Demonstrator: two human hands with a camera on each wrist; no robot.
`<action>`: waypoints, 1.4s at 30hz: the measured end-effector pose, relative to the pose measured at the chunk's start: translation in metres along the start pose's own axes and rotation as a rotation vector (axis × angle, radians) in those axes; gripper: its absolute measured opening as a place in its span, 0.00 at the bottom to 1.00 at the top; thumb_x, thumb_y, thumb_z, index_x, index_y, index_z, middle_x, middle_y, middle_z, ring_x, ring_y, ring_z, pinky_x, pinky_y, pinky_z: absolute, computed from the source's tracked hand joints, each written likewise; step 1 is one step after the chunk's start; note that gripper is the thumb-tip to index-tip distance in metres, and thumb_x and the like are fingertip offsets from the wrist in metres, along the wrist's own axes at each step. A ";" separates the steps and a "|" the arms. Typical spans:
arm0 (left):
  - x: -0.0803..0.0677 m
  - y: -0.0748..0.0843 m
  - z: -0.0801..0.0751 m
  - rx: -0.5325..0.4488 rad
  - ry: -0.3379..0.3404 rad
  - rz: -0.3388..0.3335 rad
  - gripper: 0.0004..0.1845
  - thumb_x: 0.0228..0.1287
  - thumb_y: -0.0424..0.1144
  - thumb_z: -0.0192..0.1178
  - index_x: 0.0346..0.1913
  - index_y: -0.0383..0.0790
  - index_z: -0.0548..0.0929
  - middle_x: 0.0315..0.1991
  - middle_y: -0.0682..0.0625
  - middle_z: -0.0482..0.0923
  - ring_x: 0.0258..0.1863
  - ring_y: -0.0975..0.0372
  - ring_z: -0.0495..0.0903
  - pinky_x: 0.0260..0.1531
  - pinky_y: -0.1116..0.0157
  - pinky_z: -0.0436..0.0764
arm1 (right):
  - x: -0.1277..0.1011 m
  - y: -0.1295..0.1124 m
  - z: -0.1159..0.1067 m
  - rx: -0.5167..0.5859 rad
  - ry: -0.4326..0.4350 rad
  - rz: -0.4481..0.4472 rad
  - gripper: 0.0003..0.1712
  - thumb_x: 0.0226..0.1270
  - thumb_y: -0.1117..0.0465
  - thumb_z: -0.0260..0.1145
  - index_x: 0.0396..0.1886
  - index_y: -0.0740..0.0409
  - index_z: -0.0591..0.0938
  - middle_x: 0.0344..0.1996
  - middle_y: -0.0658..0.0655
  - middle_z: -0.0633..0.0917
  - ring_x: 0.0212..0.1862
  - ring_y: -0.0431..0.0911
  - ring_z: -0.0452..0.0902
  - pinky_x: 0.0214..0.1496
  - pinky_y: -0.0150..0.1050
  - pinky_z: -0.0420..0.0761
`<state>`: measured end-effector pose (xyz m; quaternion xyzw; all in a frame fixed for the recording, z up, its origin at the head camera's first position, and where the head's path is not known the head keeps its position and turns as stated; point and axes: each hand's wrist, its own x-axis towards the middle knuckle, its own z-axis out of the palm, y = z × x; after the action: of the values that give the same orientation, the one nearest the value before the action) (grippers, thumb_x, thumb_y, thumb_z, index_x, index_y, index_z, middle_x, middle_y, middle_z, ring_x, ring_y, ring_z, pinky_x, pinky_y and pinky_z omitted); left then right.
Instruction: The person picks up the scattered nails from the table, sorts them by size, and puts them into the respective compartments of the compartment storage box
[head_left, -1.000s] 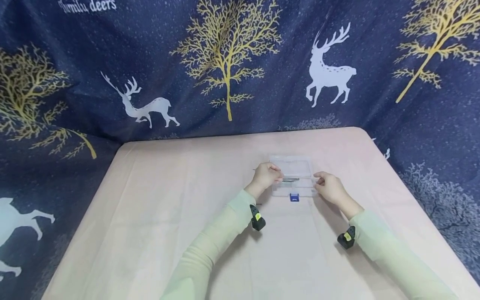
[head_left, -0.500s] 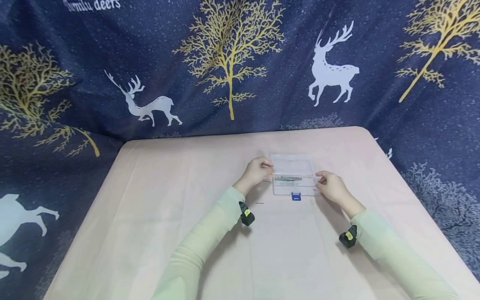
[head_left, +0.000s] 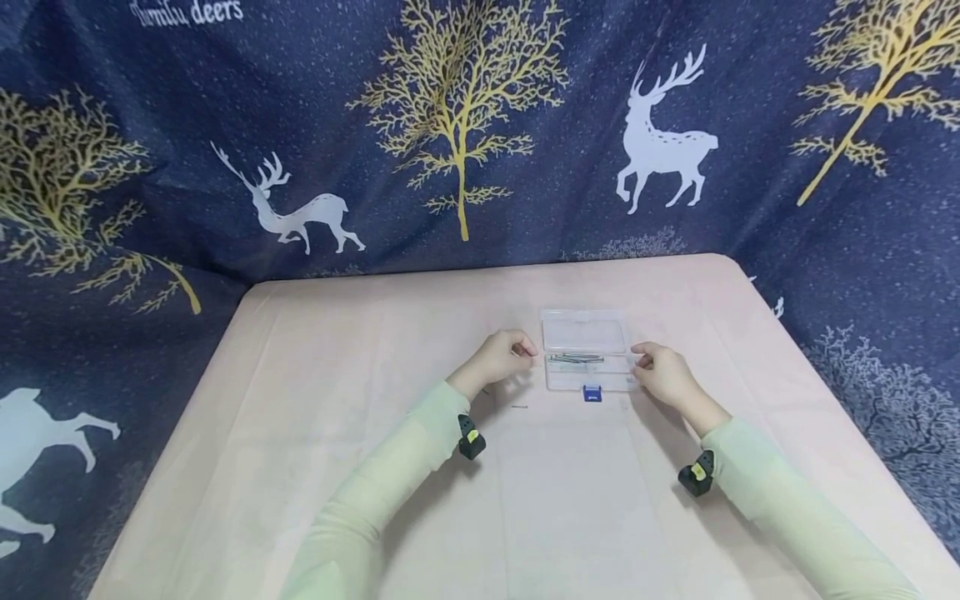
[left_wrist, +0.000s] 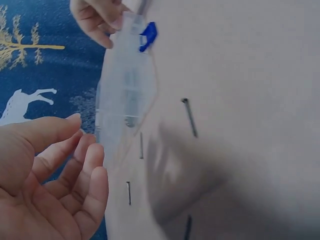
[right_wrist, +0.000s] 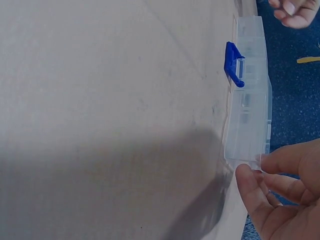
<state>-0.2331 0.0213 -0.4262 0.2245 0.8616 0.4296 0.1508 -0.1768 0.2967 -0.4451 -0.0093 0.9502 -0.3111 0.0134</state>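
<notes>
My left hand (head_left: 501, 357) has come away from the clear rectangular plastic box with the blue latch (head_left: 586, 350): half a second ago its fingers touched the box's left edge, and a second ago they were over the box, close to the thin grey metal nails (head_left: 574, 358) lying in it. Now the hand sits just left of the box, apart from it, fingers loosely curved and holding nothing, as the left wrist view (left_wrist: 47, 180) shows. That reads to me as one nail delivered and the hand free for another.

My right hand (head_left: 662, 372) has not moved; its fingertips (right_wrist: 260, 177) pinch the right end of the box (right_wrist: 248, 100) and steady it on the pale pink cloth-covered bench (head_left: 315, 417). The lid is open, hinged back on the far side.

Loose nails (left_wrist: 189, 117) lie on the bench left of the box, near my left hand, so I judge the gathering only partly done.
</notes>
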 end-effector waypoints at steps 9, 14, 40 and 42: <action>-0.011 -0.010 0.007 0.080 -0.115 -0.001 0.07 0.57 0.26 0.59 0.39 0.32 0.81 0.38 0.44 0.81 0.36 0.59 0.79 0.40 0.71 0.79 | 0.000 0.000 0.001 -0.001 0.004 -0.001 0.23 0.58 0.71 0.59 0.53 0.80 0.71 0.35 0.73 0.81 0.40 0.62 0.79 0.44 0.53 0.82; -0.017 -0.016 0.014 0.088 -0.153 0.008 0.05 0.57 0.27 0.62 0.37 0.33 0.81 0.35 0.46 0.81 0.33 0.63 0.77 0.41 0.72 0.78 | 0.000 0.000 0.001 0.003 -0.002 0.007 0.23 0.59 0.71 0.59 0.54 0.80 0.71 0.36 0.73 0.81 0.40 0.63 0.79 0.44 0.52 0.82; -0.022 -0.040 0.029 0.196 -0.148 0.051 0.06 0.52 0.29 0.67 0.25 0.40 0.80 0.26 0.52 0.80 0.30 0.64 0.77 0.38 0.69 0.79 | 0.001 0.002 0.001 0.008 0.005 -0.005 0.23 0.60 0.71 0.58 0.54 0.79 0.71 0.36 0.73 0.81 0.40 0.63 0.80 0.41 0.51 0.84; -0.027 -0.030 0.027 0.197 -0.145 0.010 0.05 0.52 0.28 0.67 0.26 0.37 0.81 0.27 0.50 0.81 0.31 0.63 0.78 0.41 0.69 0.79 | 0.001 0.002 0.000 0.011 0.005 -0.008 0.23 0.60 0.71 0.58 0.54 0.80 0.71 0.35 0.73 0.81 0.40 0.63 0.80 0.40 0.50 0.84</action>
<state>-0.2060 0.0095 -0.4642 0.2733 0.8853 0.3261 0.1878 -0.1780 0.2983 -0.4467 -0.0122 0.9485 -0.3162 0.0100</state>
